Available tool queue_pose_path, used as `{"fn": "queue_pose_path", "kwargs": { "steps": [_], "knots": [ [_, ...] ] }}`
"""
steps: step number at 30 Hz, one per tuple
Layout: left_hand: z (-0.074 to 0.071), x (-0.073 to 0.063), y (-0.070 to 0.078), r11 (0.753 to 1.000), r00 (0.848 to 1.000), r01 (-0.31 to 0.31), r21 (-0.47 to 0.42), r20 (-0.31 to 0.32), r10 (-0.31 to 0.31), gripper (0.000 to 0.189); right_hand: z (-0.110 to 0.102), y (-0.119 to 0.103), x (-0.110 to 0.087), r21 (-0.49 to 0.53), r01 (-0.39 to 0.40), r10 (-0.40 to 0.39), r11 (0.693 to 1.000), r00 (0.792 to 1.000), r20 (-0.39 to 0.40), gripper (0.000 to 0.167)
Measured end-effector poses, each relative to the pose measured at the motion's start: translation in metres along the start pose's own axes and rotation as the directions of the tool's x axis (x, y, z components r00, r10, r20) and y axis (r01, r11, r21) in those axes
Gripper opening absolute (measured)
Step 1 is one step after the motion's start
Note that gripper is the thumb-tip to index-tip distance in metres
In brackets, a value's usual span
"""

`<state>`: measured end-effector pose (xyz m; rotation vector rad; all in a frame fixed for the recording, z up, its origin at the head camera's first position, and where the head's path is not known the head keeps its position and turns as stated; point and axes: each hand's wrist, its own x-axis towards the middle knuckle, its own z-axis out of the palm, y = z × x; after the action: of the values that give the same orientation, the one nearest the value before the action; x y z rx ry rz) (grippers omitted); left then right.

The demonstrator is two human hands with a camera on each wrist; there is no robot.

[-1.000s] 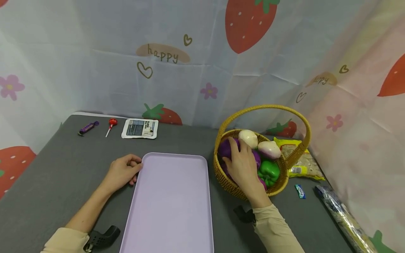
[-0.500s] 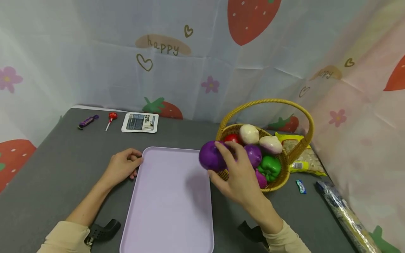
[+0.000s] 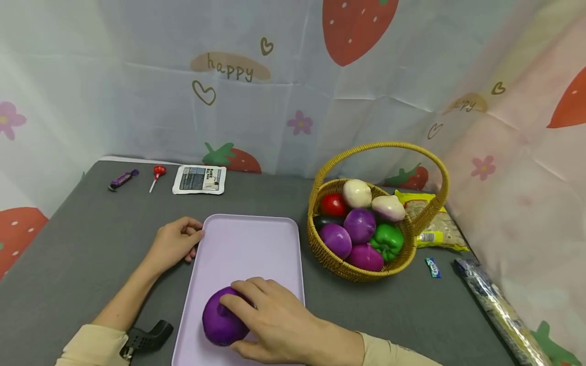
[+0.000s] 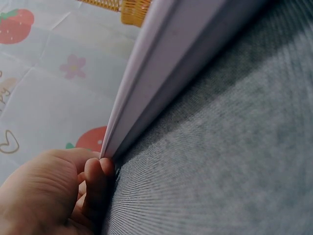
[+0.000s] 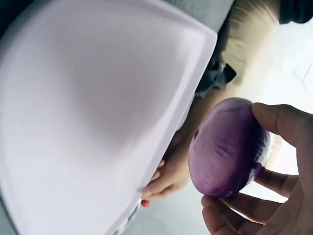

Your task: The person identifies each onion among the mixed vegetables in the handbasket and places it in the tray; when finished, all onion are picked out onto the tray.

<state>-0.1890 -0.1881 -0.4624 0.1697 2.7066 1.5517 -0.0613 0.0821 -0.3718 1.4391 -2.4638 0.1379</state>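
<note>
My right hand point(image 3: 286, 323) holds a round purple vegetable point(image 3: 221, 321) with a stubby stem over the near half of the lilac tray point(image 3: 252, 244). The right wrist view shows thumb and fingertips spread around the vegetable point(image 5: 222, 149), with the pale tray surface point(image 5: 88, 122) beyond it. Its exact kind is unclear. At the tray's far left edge, my left hand point(image 3: 176, 241) pinches the rim between thumb and curled fingers. Seen from the left wrist, the fingertips meet the end of the tray's raised side point(image 4: 161, 63).
A wicker basket point(image 3: 341, 267) with a tall handle stands right of the tray, holding purple vegetables, a green pepper point(image 3: 388, 240) and a tomato point(image 3: 334, 205). Behind it lies a yellow bag point(image 3: 441, 231). A lollipop point(image 3: 159, 172), wrapped candy point(image 3: 122, 180) and white packet point(image 3: 199, 179) lie at back left.
My right hand has lifted the round purple vegetable out of the basket and carried it left and nearer, over the tray. My left hand stays at the tray's rim.
</note>
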Motion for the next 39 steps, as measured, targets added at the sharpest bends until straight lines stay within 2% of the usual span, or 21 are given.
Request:
{"fn": "queue_pose_path", "kwargs": {
  "steps": [4,10,13,17,25,30,34,39],
  "knots": [
    [-0.001,-0.002,0.001,1.000,1.000,0.002,-0.002,-0.005,-0.002,0.023,0.005,-0.007,0.006,-0.039,0.080,-0.079,0.996,0.996,0.030,0.063],
    [-0.001,-0.003,-0.001,1.000,1.000,0.004,0.003,-0.009,-0.004,0.024,0.016,-0.015,0.011,-0.083,0.202,-0.195,0.976,0.977,0.082,0.061],
    [0.000,-0.003,-0.002,1.000,1.000,0.004,-0.002,-0.005,-0.004,0.024,0.018,-0.018,0.013,-0.020,0.194,-0.188,0.981,0.968,0.169,0.058],
    [0.000,-0.002,-0.002,1.000,1.000,0.005,-0.017,-0.001,-0.005,0.025,0.016,-0.019,0.018,0.067,0.146,-0.158,0.987,0.951,0.267,0.059],
    [0.002,-0.002,0.002,0.999,1.000,0.007,-0.032,0.007,-0.006,0.026,0.020,-0.022,0.024,-0.011,0.209,-0.202,0.978,0.957,0.207,0.058],
    [0.002,-0.002,0.002,1.000,1.000,0.002,-0.024,0.003,-0.002,0.025,0.019,-0.021,0.025,0.023,0.203,-0.203,0.979,0.953,0.226,0.061],
    [0.001,-0.001,0.001,1.000,1.000,-0.002,-0.026,0.003,0.002,0.024,0.017,-0.021,0.025,-0.007,0.209,-0.202,0.978,0.952,0.229,0.065],
    [0.001,-0.001,0.000,1.000,1.000,-0.006,-0.023,-0.001,0.006,0.024,0.017,-0.022,0.027,-0.013,0.223,-0.213,0.975,0.948,0.238,0.058]
  ]
}}
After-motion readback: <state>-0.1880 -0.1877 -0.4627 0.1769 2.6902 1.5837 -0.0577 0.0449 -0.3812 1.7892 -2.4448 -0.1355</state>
